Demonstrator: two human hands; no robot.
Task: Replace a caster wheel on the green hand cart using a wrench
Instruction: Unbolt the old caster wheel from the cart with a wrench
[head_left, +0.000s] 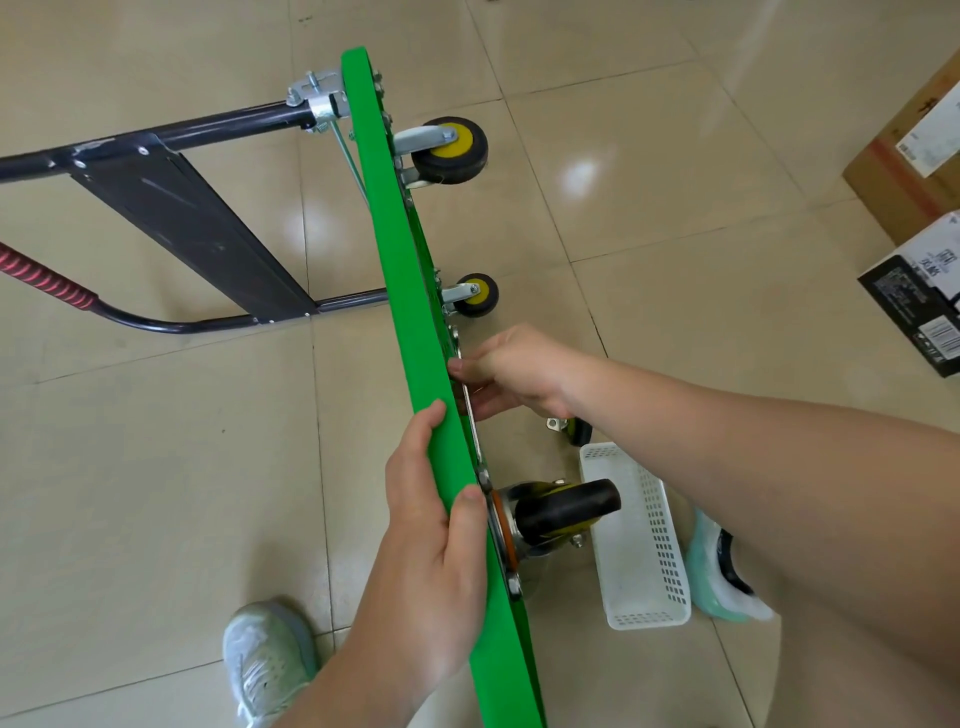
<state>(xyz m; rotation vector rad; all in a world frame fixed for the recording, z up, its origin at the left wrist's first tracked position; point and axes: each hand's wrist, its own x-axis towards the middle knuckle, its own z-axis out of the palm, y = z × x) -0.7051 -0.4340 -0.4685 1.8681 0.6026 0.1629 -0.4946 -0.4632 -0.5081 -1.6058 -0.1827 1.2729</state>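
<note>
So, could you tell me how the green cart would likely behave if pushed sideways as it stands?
The green cart stands on its narrow edge, gripped by the left hand, so it would probably tip readily. Its handle sticks out to one side and may brace it that way. It looks rigid, unlikely to flex.

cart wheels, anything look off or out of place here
One caster lies loose on the floor beside the white basket, off the green cart, which stands tipped on its edge.
</note>
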